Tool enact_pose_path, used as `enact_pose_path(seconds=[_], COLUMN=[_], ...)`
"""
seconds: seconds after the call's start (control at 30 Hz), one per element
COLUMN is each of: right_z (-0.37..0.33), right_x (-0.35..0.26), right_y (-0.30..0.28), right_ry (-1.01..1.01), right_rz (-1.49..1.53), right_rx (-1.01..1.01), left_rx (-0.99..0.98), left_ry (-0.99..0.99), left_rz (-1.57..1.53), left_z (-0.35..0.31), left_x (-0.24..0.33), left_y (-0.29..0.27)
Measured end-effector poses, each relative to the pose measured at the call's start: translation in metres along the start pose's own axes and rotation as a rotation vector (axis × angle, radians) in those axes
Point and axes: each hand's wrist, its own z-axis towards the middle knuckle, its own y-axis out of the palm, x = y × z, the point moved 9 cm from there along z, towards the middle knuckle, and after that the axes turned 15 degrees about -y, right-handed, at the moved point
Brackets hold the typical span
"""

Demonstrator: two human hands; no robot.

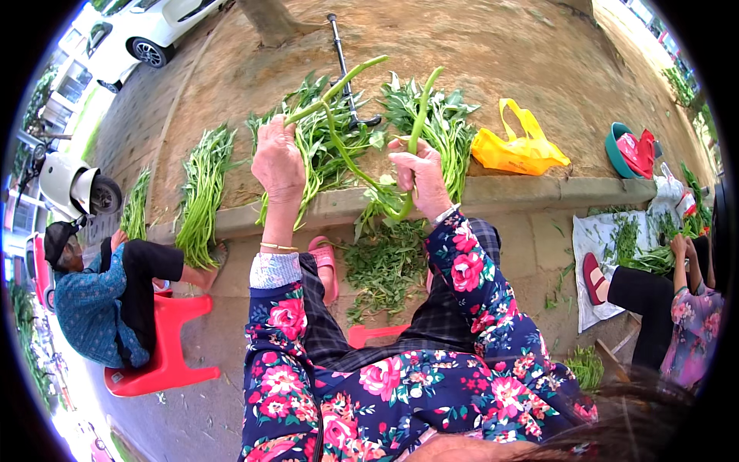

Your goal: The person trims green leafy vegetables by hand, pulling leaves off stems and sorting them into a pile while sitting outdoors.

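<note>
Raised in front of me, my left hand [279,160] is closed round a long green vegetable stem [358,70] that forks, its upper end slanting up to the right. A thinner branch of it hangs toward the right hand. Level with it, my right hand [423,175] grips another thick green stem [420,115], which stands up past the fingers and curves below them. Leaves dangle just left of the right hand. Behind the hands, leafy green bunches [439,127] lie on the kerb. Below them, on the ground between my feet, is a pile of loose leaves [382,266].
A yellow plastic bag [519,146] and a teal basin [619,154] with a red bag sit beyond the kerb. A black crutch [339,54] lies behind the greens. One person [92,296] sits left on a red stool [165,339]; another [693,323] handles greens at right.
</note>
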Motion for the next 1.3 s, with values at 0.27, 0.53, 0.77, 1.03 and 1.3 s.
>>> enact_pose_path(seconds=[0.27,0.53,0.77,1.03,1.3], right_z=[0.005,0.006,0.005,0.001,0.003], right_x=[-0.018,-0.019,-0.028,-0.045,-0.045], right_y=[-0.019,-0.008,-0.001,-0.003,-0.013], right_ry=[-0.078,-0.088,-0.172,-0.301,-0.359], right_rz=[-0.204,-0.245,-0.216,-0.195,-0.262], right_rx=[0.18,0.01,-0.055,0.12,0.181], left_rx=[0.189,-0.007,-0.203,-0.646,-1.276], left_ry=[-0.063,0.107,0.11,-0.262,-0.564], left_rz=[-0.393,-0.488,-0.399,-0.508,-0.967], left_z=[0.031,0.027,-0.001,-0.066,-0.114], left_x=[-0.032,0.003,0.012,0.021,0.048], left_y=[-0.036,-0.044,0.0,0.059,0.086])
